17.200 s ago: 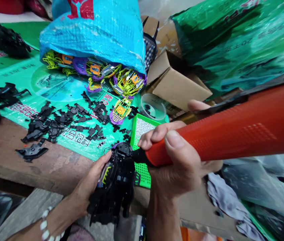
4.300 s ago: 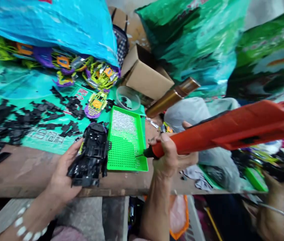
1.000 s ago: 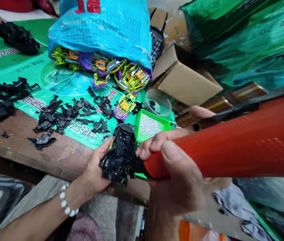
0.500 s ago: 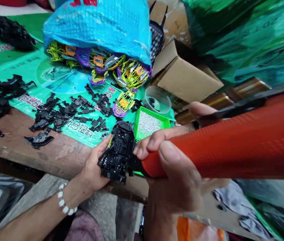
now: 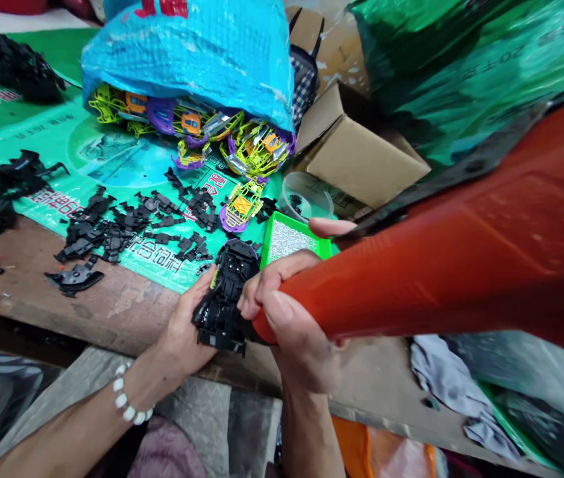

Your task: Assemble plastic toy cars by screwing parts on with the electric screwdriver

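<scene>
My left hand (image 5: 187, 325), with a white-bead bracelet at the wrist, is closed around a black toy car chassis (image 5: 229, 292) at the table's front edge. The chassis shows its underside, with a bit of yellow and purple at its rim. Wrapped about the front end of a large red electric screwdriver (image 5: 411, 265) is my right hand (image 5: 292, 312). The screwdriver's tip points at the chassis and is hidden behind my fingers. Just beyond stands a green tray (image 5: 326, 247) of small silvery screws (image 5: 289, 239). A yellow and purple toy car body (image 5: 242, 204) lies behind the chassis.
Black plastic parts (image 5: 113, 222) are scattered on the green sheet (image 5: 53, 153). A blue bag (image 5: 187, 60) spills several car bodies. Right of it are a clear tub (image 5: 306, 196) and an open cardboard box (image 5: 366, 153). A grey cloth (image 5: 446, 378) lies at the right.
My right hand and the screwdriver have moved left and closer to the chassis, and the screwdriver's rear has swung upward. The left hand still holds the chassis.
</scene>
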`<state>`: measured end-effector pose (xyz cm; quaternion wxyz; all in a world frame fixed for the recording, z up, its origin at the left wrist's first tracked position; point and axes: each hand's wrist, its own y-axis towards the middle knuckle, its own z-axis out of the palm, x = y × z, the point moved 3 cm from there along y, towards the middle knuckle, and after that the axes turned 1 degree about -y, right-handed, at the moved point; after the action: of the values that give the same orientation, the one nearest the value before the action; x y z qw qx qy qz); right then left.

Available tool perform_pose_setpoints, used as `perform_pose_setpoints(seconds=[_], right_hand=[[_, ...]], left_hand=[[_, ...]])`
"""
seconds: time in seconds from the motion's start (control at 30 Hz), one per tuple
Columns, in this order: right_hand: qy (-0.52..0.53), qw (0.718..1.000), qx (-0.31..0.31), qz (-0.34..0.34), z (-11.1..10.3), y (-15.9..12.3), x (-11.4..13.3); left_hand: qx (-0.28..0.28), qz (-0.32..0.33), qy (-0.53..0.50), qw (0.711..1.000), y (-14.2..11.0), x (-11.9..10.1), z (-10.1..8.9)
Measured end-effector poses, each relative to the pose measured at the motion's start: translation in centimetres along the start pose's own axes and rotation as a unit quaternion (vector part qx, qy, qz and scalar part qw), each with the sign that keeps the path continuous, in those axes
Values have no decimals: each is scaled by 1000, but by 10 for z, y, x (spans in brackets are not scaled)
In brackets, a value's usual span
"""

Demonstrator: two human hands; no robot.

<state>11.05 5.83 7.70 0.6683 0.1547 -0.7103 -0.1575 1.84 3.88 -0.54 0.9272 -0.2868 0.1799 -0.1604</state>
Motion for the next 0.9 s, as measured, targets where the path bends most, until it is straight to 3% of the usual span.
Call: perform_pose_setpoints(seconds=[0.13,0.3,0.43,0.67,0.77,0.9], right_hand=[[54,997,-47,32,-6,-1,2],[49,998,-29,-3,-16,11,23],[47,997,-61,-21,-31,16,37],[70,987,-127,-65,-52,17,32],[75,984,-153,-53,-54,17,27],[106,980,-163,-41,-51,16,25]], left_hand=[[-49,20,-8,999,3,-1,-6],[-16,-40,15,999,7,2,-4],[-1,-49,21,999,4,2,-1],[30,-6,23,999,3,0,-2],[24,3,30,999,2,-1,-6],[91,-57,47,993,0,-1,-11]])
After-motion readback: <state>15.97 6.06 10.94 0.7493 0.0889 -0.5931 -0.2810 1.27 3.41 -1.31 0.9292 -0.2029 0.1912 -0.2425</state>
